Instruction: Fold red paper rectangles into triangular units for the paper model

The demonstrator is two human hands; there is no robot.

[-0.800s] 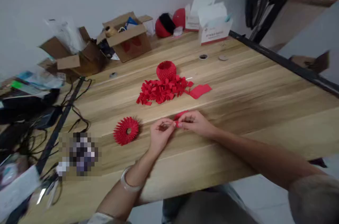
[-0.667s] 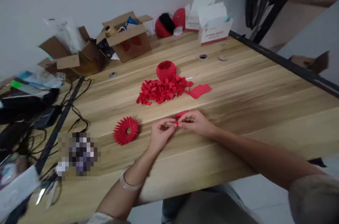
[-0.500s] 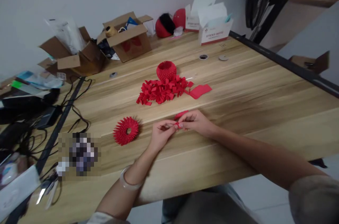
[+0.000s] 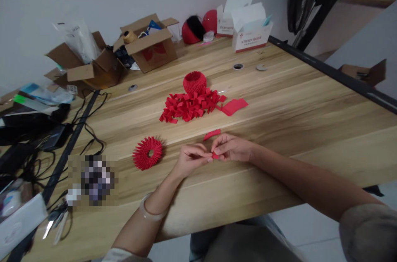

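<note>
Between the fingertips of my left hand and my right hand is a small red paper piece, pinched by both. Just behind them a narrow red strip lies on the wooden table. To the left of my left hand rests a spiky red ring with a hole in its middle. Farther back are a heap of folded red pieces, a round red bowl-like form touching it, and flat red sheets at its right.
Cardboard boxes and white sticky-note boxes stand along the wall. Black cables run down the left side, near scissors and a blurred-out object. A dark edge strip borders the table's right.
Both hands have shifted slightly right and toward me with the small red piece. The fingers of my right hand are more curled around it, and the strip behind shows more fully.
</note>
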